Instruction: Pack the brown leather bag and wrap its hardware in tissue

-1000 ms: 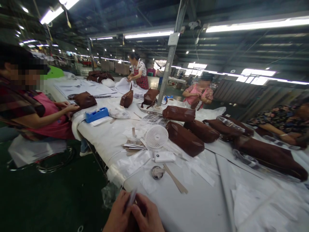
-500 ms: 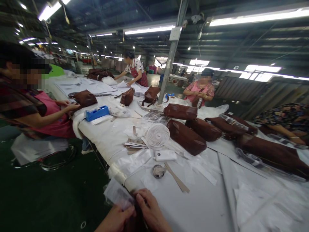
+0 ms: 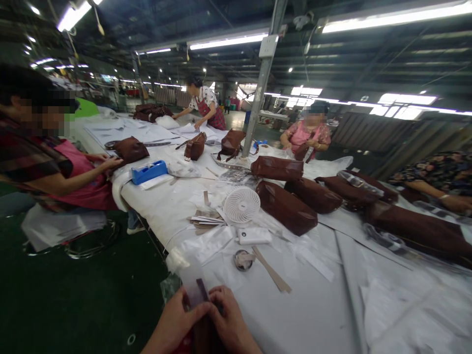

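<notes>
At the bottom edge my left hand (image 3: 176, 322) and my right hand (image 3: 230, 324) are pressed together, both closed on a small clear plastic sleeve (image 3: 191, 280) that stands up between the thumbs. A dark brown strip (image 3: 202, 291) shows inside the sleeve. Below the hands a brown piece is mostly hidden. They hover at the near edge of the white-covered table (image 3: 302, 314).
On the table lie a small white fan (image 3: 241, 205), a white power bank (image 3: 253, 236), a round tin (image 3: 243, 259), card strips (image 3: 272, 270), a blue tape dispenser (image 3: 148, 172) and several brown leather bags (image 3: 286, 206). Other people sit and stand around the table; a steel post (image 3: 258, 93) rises mid-table.
The plastic sleeve went from a crumpled flap at the left of my hands to standing upright between the thumbs, with the brown strip now showing inside it. The hands stayed at the table edge.
</notes>
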A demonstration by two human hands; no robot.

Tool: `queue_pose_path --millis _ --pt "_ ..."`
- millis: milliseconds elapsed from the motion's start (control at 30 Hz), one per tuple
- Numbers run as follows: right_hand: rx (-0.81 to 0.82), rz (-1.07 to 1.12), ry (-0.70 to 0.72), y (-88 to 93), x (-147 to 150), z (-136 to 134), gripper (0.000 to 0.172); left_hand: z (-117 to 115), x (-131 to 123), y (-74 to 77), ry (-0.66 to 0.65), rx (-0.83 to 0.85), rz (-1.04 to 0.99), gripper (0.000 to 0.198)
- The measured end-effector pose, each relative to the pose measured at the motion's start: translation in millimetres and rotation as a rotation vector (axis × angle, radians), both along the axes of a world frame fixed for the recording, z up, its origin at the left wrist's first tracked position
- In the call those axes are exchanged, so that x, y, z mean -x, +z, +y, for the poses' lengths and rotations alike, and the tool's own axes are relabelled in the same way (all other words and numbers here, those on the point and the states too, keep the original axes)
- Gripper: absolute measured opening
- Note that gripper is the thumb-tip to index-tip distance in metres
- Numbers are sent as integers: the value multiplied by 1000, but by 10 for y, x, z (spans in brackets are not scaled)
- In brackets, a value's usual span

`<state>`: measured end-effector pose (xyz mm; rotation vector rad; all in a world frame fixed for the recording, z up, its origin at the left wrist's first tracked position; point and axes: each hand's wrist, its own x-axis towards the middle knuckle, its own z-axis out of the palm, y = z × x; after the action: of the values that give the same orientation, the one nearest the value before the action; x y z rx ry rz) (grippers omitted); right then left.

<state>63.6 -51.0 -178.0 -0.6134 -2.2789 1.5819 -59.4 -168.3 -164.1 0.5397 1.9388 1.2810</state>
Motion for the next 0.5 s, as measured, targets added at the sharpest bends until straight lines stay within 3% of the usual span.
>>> queue_pose_path --millis 67,167,367,500 --pt "-17 18 4 -12 6 -21 17 13 11 -5 15 -29 46 51" --pt "-16 41 -3 -27 -23 -50 8 33 -11 -89 2 -61 17 42" --pt "144 88 33 19 -198 -59 48 -47 -145 -296 54 45 -91 46" --pt "220 95 39 69 -206 -22 29 -57 -185 -219 15 -16 -88 39"
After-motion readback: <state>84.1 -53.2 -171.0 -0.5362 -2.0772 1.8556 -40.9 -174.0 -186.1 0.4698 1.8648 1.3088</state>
